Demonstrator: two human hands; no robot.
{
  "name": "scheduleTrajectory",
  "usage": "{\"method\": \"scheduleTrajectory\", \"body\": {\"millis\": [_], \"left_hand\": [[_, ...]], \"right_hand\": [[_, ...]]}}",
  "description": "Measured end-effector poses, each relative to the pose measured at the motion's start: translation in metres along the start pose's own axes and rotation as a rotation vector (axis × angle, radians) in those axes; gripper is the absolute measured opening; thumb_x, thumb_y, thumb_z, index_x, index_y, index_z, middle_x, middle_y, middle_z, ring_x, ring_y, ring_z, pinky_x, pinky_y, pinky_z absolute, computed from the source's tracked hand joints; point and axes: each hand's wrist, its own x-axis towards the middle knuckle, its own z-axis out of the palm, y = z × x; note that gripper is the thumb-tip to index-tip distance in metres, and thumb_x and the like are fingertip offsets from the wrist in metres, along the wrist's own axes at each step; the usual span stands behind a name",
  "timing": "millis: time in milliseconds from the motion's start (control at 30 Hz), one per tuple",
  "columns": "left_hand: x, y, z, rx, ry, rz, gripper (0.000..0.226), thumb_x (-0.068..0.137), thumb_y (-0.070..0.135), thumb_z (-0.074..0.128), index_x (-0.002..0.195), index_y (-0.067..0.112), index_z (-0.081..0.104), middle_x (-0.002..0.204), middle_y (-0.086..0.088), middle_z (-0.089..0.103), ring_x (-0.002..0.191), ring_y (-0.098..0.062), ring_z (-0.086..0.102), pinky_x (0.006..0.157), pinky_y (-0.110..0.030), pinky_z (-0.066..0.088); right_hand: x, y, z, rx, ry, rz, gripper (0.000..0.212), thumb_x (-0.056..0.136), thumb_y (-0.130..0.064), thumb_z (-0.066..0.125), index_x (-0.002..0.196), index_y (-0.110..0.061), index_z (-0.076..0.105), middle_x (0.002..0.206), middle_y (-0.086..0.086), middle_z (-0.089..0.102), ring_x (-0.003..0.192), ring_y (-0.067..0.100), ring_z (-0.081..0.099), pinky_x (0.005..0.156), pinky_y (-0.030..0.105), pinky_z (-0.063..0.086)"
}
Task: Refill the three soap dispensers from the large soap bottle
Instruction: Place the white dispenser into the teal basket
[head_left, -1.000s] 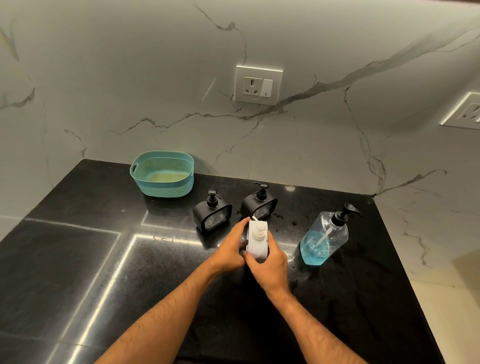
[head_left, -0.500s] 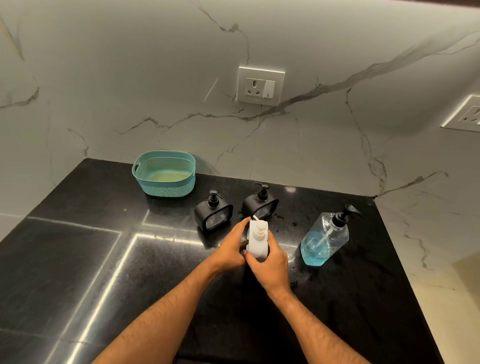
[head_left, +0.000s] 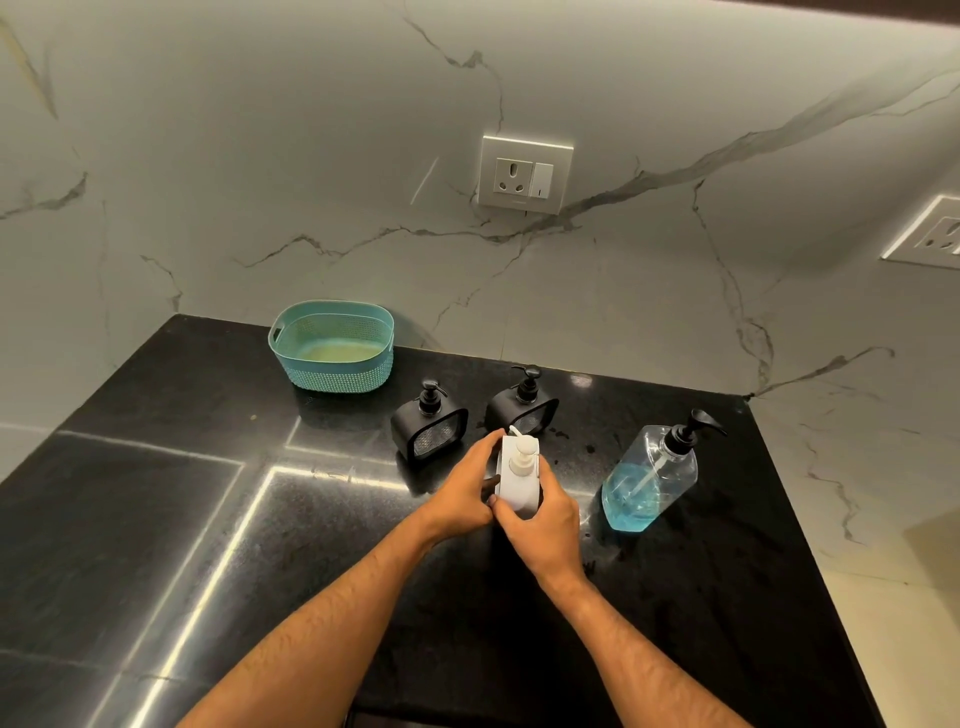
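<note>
Both hands wrapped around white soap dispenser (head_left: 519, 480) standing on black countertop (head_left: 156, 519), left hand (head_left: 462, 499) gripping its left side, right hand (head_left: 545, 527) its right, two black dispensers (head_left: 428, 428) (head_left: 522, 408) just behind, large soap bottle (head_left: 649, 475) to the right.

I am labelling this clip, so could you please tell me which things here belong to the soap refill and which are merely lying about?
Part of the job:
white dispenser, gripped by the left hand and right hand
two black dispensers
large soap bottle, part full of blue soap

Lying about:
teal basket
wall sockets
</note>
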Motion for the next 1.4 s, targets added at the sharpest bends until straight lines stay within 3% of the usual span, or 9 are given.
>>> {"method": "scheduleTrajectory", "body": {"millis": [233, 333, 500, 667, 833, 967, 1133, 1233, 1400], "left_hand": [[-0.005, 0.011, -0.007, 0.01, 0.046, 0.036, 0.101, 0.076, -0.002, 0.074, 0.162, 0.024, 0.027, 0.161, 0.004, 0.037, 0.15, -0.014, 0.038, 0.114, -0.044, 0.048], [-0.007, 0.018, -0.013, 0.015, 0.076, 0.07, 0.098, 0.076, 0.003, 0.075, 0.161, 0.024, 0.03, 0.158, 0.005, 0.041, 0.147, -0.011, 0.041, 0.113, -0.042, 0.049], [-0.011, 0.041, -0.027, -0.03, 0.113, 0.139, 0.098, 0.074, 0.008, 0.079, 0.158, 0.027, 0.033, 0.154, 0.007, 0.044, 0.141, 0.0, 0.046, 0.109, -0.029, 0.05], [-0.012, 0.057, -0.049, -0.025, 0.165, 0.171, 0.1, 0.073, 0.011, 0.08, 0.16, 0.024, 0.031, 0.155, 0.006, 0.046, 0.144, -0.013, 0.046, 0.11, -0.036, 0.052], [-0.016, 0.072, -0.078, -0.002, 0.22, 0.206, 0.092, 0.076, 0.007, 0.073, 0.158, 0.022, 0.034, 0.152, 0.006, 0.047, 0.141, -0.011, 0.047, 0.106, -0.026, 0.052], [-0.018, 0.077, -0.105, -0.002, 0.265, 0.211, 0.096, 0.071, 0.014, 0.074, 0.159, 0.023, 0.034, 0.152, 0.004, 0.048, 0.14, -0.014, 0.05, 0.107, -0.038, 0.055], [-0.021, 0.081, -0.136, -0.018, 0.315, 0.207, 0.098, 0.067, 0.021, 0.071, 0.158, 0.019, 0.035, 0.15, -0.002, 0.05, 0.14, -0.015, 0.05, 0.104, -0.036, 0.056], [-0.021, 0.077, -0.156, -0.01, 0.342, 0.194, 0.097, 0.071, 0.01, 0.075, 0.158, 0.018, 0.035, 0.149, -0.002, 0.051, 0.14, -0.017, 0.05, 0.101, -0.041, 0.058], [-0.018, 0.073, -0.184, -0.049, 0.379, 0.183, 0.091, 0.069, 0.009, 0.068, 0.155, 0.018, 0.04, 0.147, 0.0, 0.054, 0.14, -0.011, 0.05, 0.1, -0.033, 0.058]], "right_hand": [[0.001, -0.013, -0.004, -0.018, 0.032, -0.036, 0.079, 0.075, -0.028, 0.086, 0.147, -0.027, 0.052, 0.111, -0.025, 0.065, 0.103, -0.013, 0.061, 0.082, 0.008, 0.052], [0.003, -0.021, -0.006, -0.017, 0.054, -0.072, 0.082, 0.075, -0.029, 0.086, 0.149, -0.026, 0.051, 0.118, -0.017, 0.068, 0.104, -0.006, 0.064, 0.084, 0.012, 0.055], [0.012, -0.044, -0.012, -0.025, 0.08, -0.16, 0.081, 0.075, -0.025, 0.089, 0.148, -0.019, 0.053, 0.121, -0.012, 0.067, 0.102, 0.004, 0.066, 0.081, 0.004, 0.05], [0.021, -0.073, -0.013, 0.002, 0.087, -0.233, 0.079, 0.074, -0.027, 0.091, 0.144, -0.022, 0.055, 0.119, -0.016, 0.063, 0.094, 0.0, 0.066, 0.078, 0.003, 0.05], [0.037, -0.098, -0.006, 0.003, 0.081, -0.298, 0.08, 0.074, -0.033, 0.091, 0.145, -0.018, 0.057, 0.126, -0.006, 0.069, 0.102, 0.007, 0.067, 0.082, 0.007, 0.053], [0.05, -0.118, 0.005, 0.025, 0.068, -0.345, 0.078, 0.072, -0.035, 0.091, 0.141, -0.017, 0.06, 0.121, -0.008, 0.069, 0.097, 0.006, 0.067, 0.08, 0.007, 0.053], [0.069, -0.14, 0.024, 0.044, 0.024, -0.384, 0.072, 0.072, -0.041, 0.089, 0.136, -0.019, 0.064, 0.115, -0.007, 0.073, 0.092, 0.008, 0.071, 0.078, 0.016, 0.059], [0.079, -0.153, 0.037, 0.061, -0.008, -0.397, 0.07, 0.073, -0.045, 0.087, 0.134, -0.022, 0.064, 0.112, -0.008, 0.074, 0.09, 0.007, 0.072, 0.077, 0.019, 0.061], [0.099, -0.168, 0.061, 0.086, -0.062, -0.399, 0.065, 0.071, -0.046, 0.088, 0.129, -0.026, 0.066, 0.105, -0.01, 0.074, 0.088, 0.007, 0.072, 0.072, 0.018, 0.06]]}}
